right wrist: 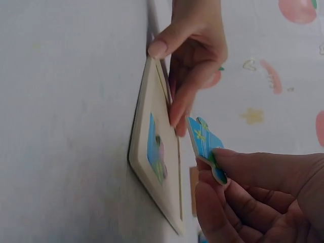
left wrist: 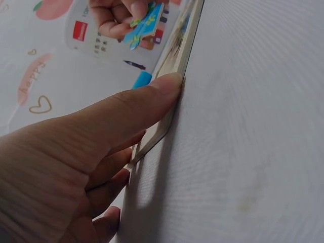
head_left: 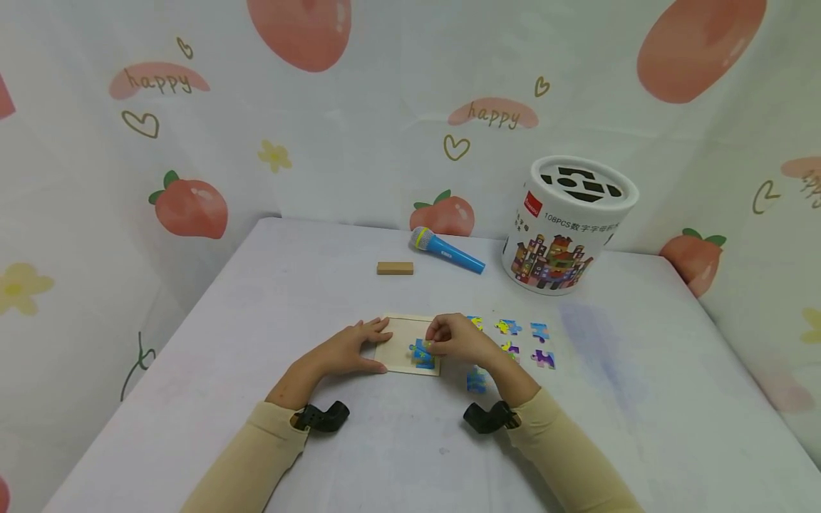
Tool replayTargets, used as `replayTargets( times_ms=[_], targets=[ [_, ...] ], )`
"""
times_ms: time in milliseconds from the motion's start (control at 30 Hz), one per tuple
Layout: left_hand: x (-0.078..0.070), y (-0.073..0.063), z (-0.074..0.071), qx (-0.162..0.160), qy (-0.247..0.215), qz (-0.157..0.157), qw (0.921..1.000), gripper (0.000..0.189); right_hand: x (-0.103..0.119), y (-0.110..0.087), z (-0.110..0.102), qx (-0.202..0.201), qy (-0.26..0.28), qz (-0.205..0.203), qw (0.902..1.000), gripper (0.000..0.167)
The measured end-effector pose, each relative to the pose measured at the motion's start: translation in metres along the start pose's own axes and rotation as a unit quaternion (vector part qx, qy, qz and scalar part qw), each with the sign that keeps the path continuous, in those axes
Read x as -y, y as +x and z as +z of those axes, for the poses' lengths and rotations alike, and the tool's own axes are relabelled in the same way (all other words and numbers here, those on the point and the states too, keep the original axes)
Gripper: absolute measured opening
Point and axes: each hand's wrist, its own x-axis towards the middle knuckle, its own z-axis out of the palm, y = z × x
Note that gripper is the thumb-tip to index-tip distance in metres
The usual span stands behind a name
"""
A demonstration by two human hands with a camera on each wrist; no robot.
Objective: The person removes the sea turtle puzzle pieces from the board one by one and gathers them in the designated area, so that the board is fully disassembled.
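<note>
My left hand point(head_left: 353, 348) rests at the left side of a shallow wooden puzzle tray point(head_left: 404, 331), with the thumb on its near edge and the fingers reaching over its left rim. Between thumb and fingertips, my right hand point(head_left: 463, 340) pinches a blue puzzle piece point(right wrist: 203, 139) with yellow-green marks. That piece is tilted above the right part of the tray. Another puzzle piece point(right wrist: 153, 144), blue and pink, lies inside the tray at its near right corner, partly covered by the held piece in the head view.
Several loose puzzle pieces point(head_left: 541, 358) lie right of the tray, some partly behind the right hand. Farther back are a tan wooden block point(head_left: 395, 268), a blue toy microphone point(head_left: 452, 253) and a large white bucket point(head_left: 558, 235). A printed cloth hangs behind the table.
</note>
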Motion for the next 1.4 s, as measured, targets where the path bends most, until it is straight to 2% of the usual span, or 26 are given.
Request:
replayTargets(
  times_ms=[500, 900, 1100, 1400],
  targets=[
    [-0.001, -0.001, 0.000, -0.001, 0.008, -0.007, 0.9999, 0.068, -0.020, -0.031, -0.028, 0.006, 0.021, 0.046, 0.9987, 0.012],
    [0.000, -0.001, 0.001, -0.004, 0.005, -0.005, 1.0000, 0.068, -0.042, -0.063, -0.042, -0.015, 0.016, 0.042, 0.9989, 0.015],
    [-0.001, -0.002, 0.000, -0.005, 0.007, -0.004, 1.0000, 0.068, -0.050, -0.077, -0.045, -0.012, 0.035, 0.040, 0.9985, 0.020],
    [-0.001, -0.002, 0.000, -0.006, 0.004, -0.002, 1.0000, 0.069, -0.059, -0.096, -0.047, -0.029, 0.047, 0.059, 0.9967, 0.023]
  ],
)
